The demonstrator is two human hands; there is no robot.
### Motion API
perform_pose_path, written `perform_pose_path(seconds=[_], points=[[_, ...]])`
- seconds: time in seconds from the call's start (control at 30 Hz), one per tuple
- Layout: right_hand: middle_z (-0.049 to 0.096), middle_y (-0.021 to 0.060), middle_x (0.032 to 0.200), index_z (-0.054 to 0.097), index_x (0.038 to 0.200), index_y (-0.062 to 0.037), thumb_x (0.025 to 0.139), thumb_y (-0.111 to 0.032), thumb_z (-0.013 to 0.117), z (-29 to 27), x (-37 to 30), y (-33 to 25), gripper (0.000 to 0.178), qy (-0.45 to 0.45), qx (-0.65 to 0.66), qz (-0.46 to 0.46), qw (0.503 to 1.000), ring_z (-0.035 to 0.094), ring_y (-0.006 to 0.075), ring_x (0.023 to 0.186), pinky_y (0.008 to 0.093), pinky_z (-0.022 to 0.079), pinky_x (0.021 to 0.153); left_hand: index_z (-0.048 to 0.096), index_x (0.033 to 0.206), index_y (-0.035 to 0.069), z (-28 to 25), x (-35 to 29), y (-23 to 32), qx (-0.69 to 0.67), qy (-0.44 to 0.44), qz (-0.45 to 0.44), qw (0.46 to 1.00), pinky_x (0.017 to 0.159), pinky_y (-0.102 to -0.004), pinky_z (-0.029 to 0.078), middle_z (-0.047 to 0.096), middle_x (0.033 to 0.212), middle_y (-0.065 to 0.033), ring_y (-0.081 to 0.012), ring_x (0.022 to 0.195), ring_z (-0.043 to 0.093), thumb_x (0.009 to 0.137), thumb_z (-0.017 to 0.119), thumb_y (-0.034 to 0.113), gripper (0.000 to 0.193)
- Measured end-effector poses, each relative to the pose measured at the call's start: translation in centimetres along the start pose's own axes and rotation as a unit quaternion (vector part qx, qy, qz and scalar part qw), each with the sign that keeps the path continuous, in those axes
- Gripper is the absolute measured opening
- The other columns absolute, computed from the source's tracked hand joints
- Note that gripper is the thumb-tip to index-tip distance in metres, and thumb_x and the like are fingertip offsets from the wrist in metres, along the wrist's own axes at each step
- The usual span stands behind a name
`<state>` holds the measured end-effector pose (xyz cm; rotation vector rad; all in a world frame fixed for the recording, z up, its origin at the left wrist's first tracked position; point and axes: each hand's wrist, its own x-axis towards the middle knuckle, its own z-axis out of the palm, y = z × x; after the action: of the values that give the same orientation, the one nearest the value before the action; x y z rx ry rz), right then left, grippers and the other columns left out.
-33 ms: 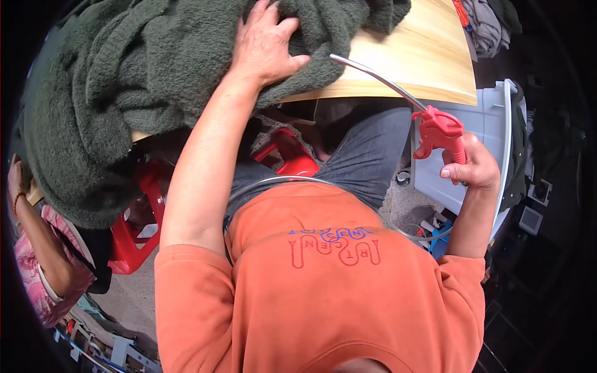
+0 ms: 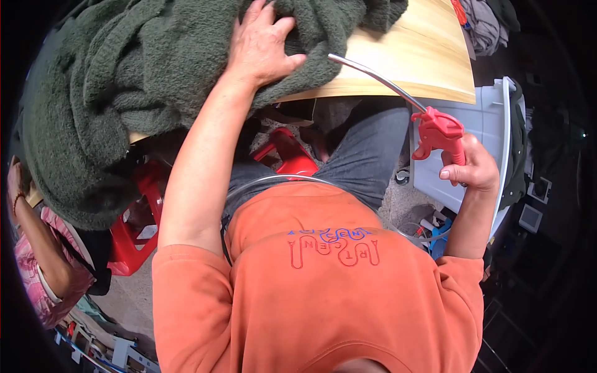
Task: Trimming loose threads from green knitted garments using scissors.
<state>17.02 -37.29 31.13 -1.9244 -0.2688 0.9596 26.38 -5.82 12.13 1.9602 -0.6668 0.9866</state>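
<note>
Left fingers (image 2: 285, 25) spread on green fleece (image 2: 155, 68), right fingers (image 2: 459, 173) clamped round air gun (image 2: 440, 129), bare table edge (image 2: 364, 88) between

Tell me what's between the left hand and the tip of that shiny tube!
In the head view, a fold of green cloth shows between the left hand and the tip of the metal tube.

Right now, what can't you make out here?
Head view: far side of the green fleece, cut off by the top edge.
Head view: wooden tabletop, partly covered by the fleece.
Head view: fingers of the right hand, partly hidden behind the red trigger gun.
Head view: what the co-worker's hand touches, lost at the dark left rim.
</note>
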Motion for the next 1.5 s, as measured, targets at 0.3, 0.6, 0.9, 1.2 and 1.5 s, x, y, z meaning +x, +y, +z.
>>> perform_pose_path(seconds=[0.3, 0.6, 0.9, 1.2, 1.5], points=[[0.061, 0.0166, 0.077, 0.059, 0.083, 0.0084, 0.060, -0.016, 0.072, 0.3, -3.6, 2.3, 0.035, 0.099, 0.090, -0.067, 0.989, 0.060, 0.0179, 0.063, 0.0298, 0.046, 0.063, 0.059, 0.093, 0.005, -1.4, 2.7, 2.4, 0.213, -0.249, -0.154, 0.932, 0.096, -0.0477, 0.031, 0.046, 0.117, -0.0204, -0.0357, 0.122, 0.031, 0.054, 0.071, 0.028, 0.046], [0.063, 0.0172, 0.088, 0.052, 0.104, 0.0102, 0.059, -0.015, 0.068, -2.8, 1.3, 3.5, 0.054, 0.017, 0.201, -0.143, 0.969, 0.046, 0.0101, 0.050, 0.0288, 0.046, 0.067, 0.057, 0.085, 0.003, -1.9, 2.7, 4.0, 0.200, -0.246, -0.139, 0.938, 0.096, -0.0504, 0.029, 0.047, 0.115, -0.0188, -0.0367, 0.120, 0.032, 0.052, 0.071, 0.024, 0.042], [0.042, 0.0180, 0.129, 0.049, 0.117, 0.0034, 0.056, -0.014, 0.065, -6.5, 11.8, 0.8, 0.065, 0.018, 0.154, -0.261, 0.953, 0.037, 0.0273, 0.122, 0.0369, 0.027, 0.101, 0.055, 0.079, 0.003, -2.1, 3.5, 4.2, 0.191, -0.281, -0.171, 0.925, 0.095, -0.0595, 0.026, 0.045, 0.118, -0.0194, -0.0375, 0.123, 0.029, 0.053, 0.069, 0.023, 0.036], [0.060, 0.0104, 0.089, 0.062, 0.094, -0.0010, 0.060, -0.005, 0.061, -10.3, 20.0, -3.9, 0.035, -0.100, 0.099, 0.067, 0.988, 0.058, 0.0173, 0.086, 0.0286, 0.043, 0.079, 0.056, 0.069, 0.004, -2.0, 3.1, 3.7, 0.147, -0.280, -0.211, 0.925, 0.093, -0.0615, 0.025, 0.045, 0.121, -0.0194, -0.0398, 0.123, 0.031, 0.049, 0.067, 0.024, 0.030], [0.050, -0.0013, 0.063, 0.057, 0.102, 0.0049, 0.066, -0.007, 0.060, -16.5, 5.8, 2.0, 0.038, 0.164, 0.255, 0.022, 0.953, 0.042, 0.0050, 0.051, 0.0193, 0.032, 0.044, 0.058, 0.106, 0.012, -1.5, 5.5, 4.8, 0.121, -0.306, -0.179, 0.927, 0.096, -0.0573, 0.023, 0.043, 0.128, -0.0141, -0.0368, 0.122, 0.033, 0.061, 0.070, 0.029, 0.050]])
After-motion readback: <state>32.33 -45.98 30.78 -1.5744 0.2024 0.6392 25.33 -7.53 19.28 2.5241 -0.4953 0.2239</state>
